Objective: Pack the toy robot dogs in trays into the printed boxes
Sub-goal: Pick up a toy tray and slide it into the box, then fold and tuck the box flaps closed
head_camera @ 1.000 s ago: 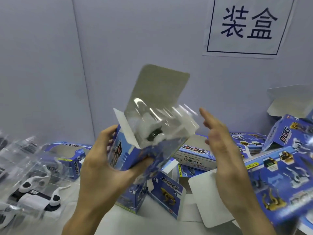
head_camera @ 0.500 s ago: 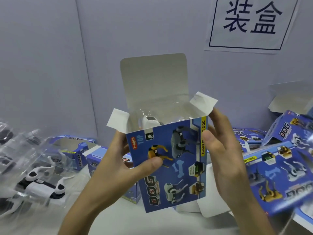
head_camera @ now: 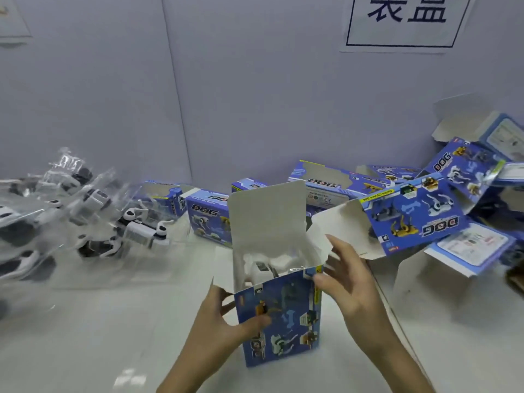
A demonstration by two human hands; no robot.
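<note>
Lowered since a moment ago, the box (head_camera: 279, 316) now stands on the desk (head_camera: 113, 321), the left hand (head_camera: 224, 321) gripping its side to steady it while the right hand (head_camera: 348, 285), fingers nearly straight, touches a flap (head_camera: 319, 232), toy dog (head_camera: 262, 269) inside.

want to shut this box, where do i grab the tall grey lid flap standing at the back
Pinch the tall grey lid flap at its free top edge, coming from above and behind. It stands upright, hinged on the rear wall of the blue printed cardboard box, leaving that edge clear.
</note>
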